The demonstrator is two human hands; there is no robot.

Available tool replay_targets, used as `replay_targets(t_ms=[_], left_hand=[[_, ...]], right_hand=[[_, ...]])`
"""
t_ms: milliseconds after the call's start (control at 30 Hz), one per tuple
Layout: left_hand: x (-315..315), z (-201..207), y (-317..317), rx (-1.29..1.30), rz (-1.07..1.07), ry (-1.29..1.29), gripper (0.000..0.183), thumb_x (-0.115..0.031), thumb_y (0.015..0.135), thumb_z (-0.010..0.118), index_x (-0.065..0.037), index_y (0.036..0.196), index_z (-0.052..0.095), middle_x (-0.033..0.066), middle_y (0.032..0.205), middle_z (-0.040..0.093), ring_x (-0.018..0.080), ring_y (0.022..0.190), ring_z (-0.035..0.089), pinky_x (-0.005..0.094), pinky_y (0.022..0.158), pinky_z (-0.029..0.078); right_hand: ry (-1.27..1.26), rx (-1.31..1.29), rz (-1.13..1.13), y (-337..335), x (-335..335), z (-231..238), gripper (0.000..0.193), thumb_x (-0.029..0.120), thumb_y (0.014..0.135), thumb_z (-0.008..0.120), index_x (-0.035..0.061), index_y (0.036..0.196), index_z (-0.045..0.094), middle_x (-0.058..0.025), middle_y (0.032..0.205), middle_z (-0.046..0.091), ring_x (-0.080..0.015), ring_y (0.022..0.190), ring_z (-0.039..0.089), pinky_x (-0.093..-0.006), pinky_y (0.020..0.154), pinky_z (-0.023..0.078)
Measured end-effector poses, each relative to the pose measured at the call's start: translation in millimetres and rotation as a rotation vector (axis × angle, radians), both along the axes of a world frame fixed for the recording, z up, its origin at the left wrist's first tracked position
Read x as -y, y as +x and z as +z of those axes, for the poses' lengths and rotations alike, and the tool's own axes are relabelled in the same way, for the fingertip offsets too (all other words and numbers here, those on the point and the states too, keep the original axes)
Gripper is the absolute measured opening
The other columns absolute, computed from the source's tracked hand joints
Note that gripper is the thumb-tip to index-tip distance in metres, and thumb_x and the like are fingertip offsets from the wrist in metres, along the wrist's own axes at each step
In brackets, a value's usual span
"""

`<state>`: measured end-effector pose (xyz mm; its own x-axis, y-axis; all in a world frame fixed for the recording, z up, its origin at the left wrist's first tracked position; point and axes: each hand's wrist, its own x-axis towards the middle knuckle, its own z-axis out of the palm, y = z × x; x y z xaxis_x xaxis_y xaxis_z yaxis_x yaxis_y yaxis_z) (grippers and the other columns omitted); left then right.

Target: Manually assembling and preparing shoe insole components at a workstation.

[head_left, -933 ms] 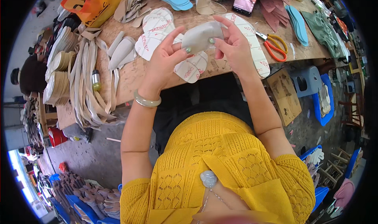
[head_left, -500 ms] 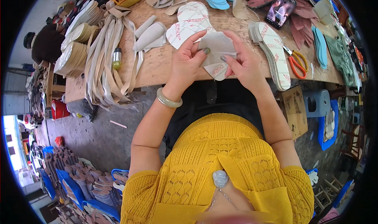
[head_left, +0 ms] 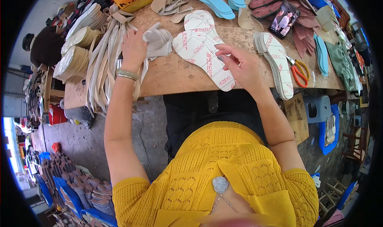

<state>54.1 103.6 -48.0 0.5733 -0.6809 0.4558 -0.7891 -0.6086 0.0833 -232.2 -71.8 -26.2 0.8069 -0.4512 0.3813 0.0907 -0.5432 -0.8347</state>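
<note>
My left hand (head_left: pixel 134 47) is over the tangle of beige and grey strips (head_left: pixel 104 63) at the table's left, fingers apart. Beside it on the right lies a pile of light grey material pieces (head_left: pixel 159 41), partly rolled. White insole-shaped pieces with red print (head_left: pixel 203 53) overlap in front of me, wide ends fanned out. My right hand (head_left: pixel 242 65) hovers at their right edge, fingers loosely bent and apart, holding nothing visible. A capped bottle among the strips is mostly hidden by my left wrist.
A stack of white insoles (head_left: pixel 277 63) lies to the right, beside orange-handled scissors (head_left: pixel 299 73). Farther back are a phone (head_left: pixel 284 19), dark red pieces (head_left: pixel 305 35) and blue insoles (head_left: pixel 215 5). Pale stacked soles (head_left: pixel 72 63) stand at the left edge, near another person (head_left: pixel 46 45).
Both hands have left the grey piece they held over the insoles. My left hand moved left to the strips; my right hand stayed near the insoles, which are now uncovered.
</note>
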Motion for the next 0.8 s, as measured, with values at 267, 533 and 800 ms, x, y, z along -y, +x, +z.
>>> replay_targets(t_ms=[267,533,800], left_hand=[[100,-10,6,-0.071,-0.376,-0.063,0.036,-0.015,0.080,0.059,-0.003,0.114,0.059,0.0173,0.114,0.061,0.0329,0.106,0.057,0.0428,0.091,0.045],[121,30,28,-0.595,-0.168,-0.087,0.030,-0.016,0.091,0.050,-0.001,0.115,0.058,0.0145,0.103,0.066,0.0244,0.091,0.066,0.0396,0.078,0.051],[94,62,-83,-1.795,-0.710,-0.713,0.039,-0.009,0.096,0.042,0.006,0.131,0.041,0.0176,0.122,0.058,0.0311,0.104,0.063,0.0377,0.091,0.052]], right_hand=[[-0.087,0.010,0.050,-7,-4,-9,0.017,0.004,0.084,0.063,0.0032,0.100,0.067,-0.0139,0.088,0.068,-0.0236,0.071,0.066,-0.0298,0.063,0.051],[-0.170,0.053,-0.002,-34,15,-10,0.015,0.003,0.083,0.063,0.0032,0.097,0.068,-0.0134,0.088,0.068,-0.0255,0.078,0.067,-0.0309,0.068,0.052],[0.697,0.160,0.097,-22,44,-1,0.038,0.002,0.089,0.054,-0.0008,0.127,0.052,-0.0092,0.115,0.063,-0.0163,0.103,0.060,-0.0265,0.086,0.046]])
